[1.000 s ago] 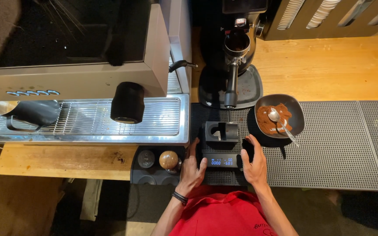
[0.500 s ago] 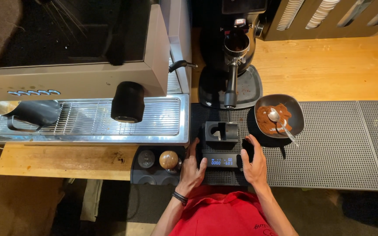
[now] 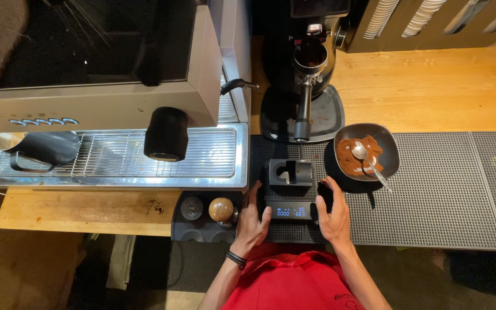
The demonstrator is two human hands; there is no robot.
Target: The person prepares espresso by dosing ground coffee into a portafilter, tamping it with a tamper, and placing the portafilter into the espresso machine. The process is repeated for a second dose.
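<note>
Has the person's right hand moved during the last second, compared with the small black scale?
No. The right hand rests at the same spot beside the scale, as before.

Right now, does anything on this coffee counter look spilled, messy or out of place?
Mostly tidy. Loose brown grounds dust the grinder's tray under the portafilter, and a dark stain marks the wooden shelf. The bowl of grounds holds a spoon.
</note>
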